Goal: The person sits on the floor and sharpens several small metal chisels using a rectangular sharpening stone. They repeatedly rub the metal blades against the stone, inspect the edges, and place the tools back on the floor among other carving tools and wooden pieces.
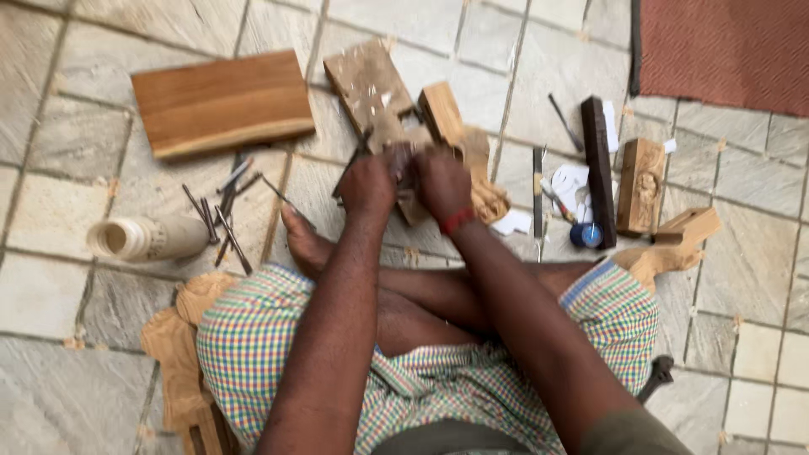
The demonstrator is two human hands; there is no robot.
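Stone-tile floor; my left hand [368, 181] and right hand [442, 181] both clamp the wood carving [421, 143] at 12 o'clock, steadying it.

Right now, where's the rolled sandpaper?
In the head view, the rolled sandpaper lies on the stone floor at far left, beside the scattered chisels and below the wooden plank.
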